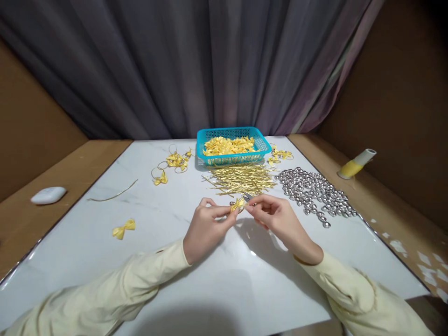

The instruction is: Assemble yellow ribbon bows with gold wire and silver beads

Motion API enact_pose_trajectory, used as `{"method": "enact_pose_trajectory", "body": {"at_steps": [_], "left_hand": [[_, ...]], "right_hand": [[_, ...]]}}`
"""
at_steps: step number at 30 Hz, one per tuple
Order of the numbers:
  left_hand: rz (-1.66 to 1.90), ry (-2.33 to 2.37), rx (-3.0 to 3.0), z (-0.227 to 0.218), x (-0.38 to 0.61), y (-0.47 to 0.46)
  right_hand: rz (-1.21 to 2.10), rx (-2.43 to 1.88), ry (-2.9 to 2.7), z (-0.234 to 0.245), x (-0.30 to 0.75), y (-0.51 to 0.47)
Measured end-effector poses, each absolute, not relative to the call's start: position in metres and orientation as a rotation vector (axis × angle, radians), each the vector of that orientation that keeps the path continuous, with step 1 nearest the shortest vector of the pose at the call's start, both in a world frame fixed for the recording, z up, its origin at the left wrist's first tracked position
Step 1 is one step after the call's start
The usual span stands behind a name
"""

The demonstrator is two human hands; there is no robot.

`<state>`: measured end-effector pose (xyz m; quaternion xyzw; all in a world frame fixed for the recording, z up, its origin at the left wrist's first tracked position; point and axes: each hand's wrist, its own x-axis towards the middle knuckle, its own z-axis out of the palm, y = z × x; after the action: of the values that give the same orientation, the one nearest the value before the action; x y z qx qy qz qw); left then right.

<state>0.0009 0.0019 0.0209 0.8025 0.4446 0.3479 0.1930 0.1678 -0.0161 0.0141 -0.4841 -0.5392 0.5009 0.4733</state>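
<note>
My left hand [213, 227] pinches a yellow ribbon bow [238, 204] between thumb and fingertips, above the white table [210, 289]. From the right, my right hand [276, 218] meets the bow with its fingers closed. Dark pointed metal blades, like those of small snips [248, 198], stick out of the right fingers beside the bow; their handle is hidden. Just beyond both hands lies a heap of gold twist ties [243, 178]. A loose yellow bow [123, 229] rests on the table, left of my left hand.
A blue basket [233, 161] of yellow bows stands at the back. Finished-looking bows with gold loops [177, 161] lie to its left, more bows [280, 155] to its right. Silver beads [315, 191] spread at right. A thread spool [356, 164] and white case [48, 195] flank the table.
</note>
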Motion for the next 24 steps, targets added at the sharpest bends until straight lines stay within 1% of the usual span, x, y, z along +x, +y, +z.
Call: {"method": "enact_pose_trajectory", "body": {"at_steps": [4,13,24], "left_hand": [[0.947,1.278,2.209,0.0228,0.0014,0.0011],[0.845,1.286,2.129,0.0221,0.0017,-0.0021],[0.770,1.264,2.177,0.0226,0.0024,-0.0046]], "right_hand": [[1.150,-1.179,-1.360,0.0157,0.1681,-0.0178],[0.831,-1.143,-1.553,0.0137,0.1683,-0.0157],[0.768,-1.094,-1.646,0.0129,0.1704,-0.0140]]}}
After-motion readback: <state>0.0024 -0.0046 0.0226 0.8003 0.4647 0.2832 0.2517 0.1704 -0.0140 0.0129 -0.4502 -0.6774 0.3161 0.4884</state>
